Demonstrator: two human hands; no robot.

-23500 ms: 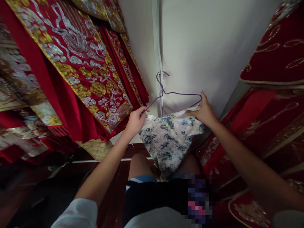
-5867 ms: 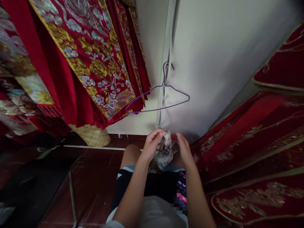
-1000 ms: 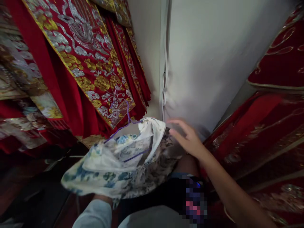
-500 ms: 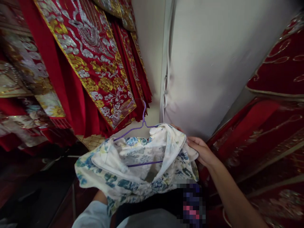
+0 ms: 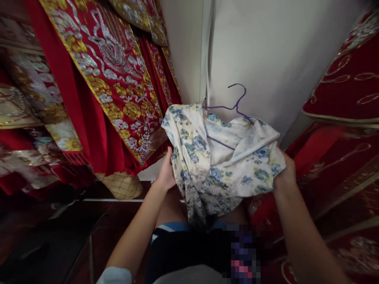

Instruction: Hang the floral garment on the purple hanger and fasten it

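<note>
A white blouse (image 5: 217, 173) with blue and yellow-green flowers hangs on a purple hanger (image 5: 237, 105) in front of me. The hanger's hook points up, clear of any rail, and its lower bar shows through the open neckline. My left hand (image 5: 168, 173) grips the blouse's left side, thumb in front and the other fingers hidden behind the cloth. At the right sleeve edge, my right hand (image 5: 286, 169) is closed on the fabric, its fingertips mostly covered by it.
Red garments with gold and silver embroidery (image 5: 118, 79) hang at the left. More dark red embroidered garments (image 5: 343, 157) hang at the right. A pale wall (image 5: 260, 51) with a white cable (image 5: 209, 59) stands ahead. A black flat surface (image 5: 38, 244) lies low at the left.
The blouse and hanger have moved up and to the right, and the blouse now tips toward the wall. My left hand has come out from under the cloth to its left side.
</note>
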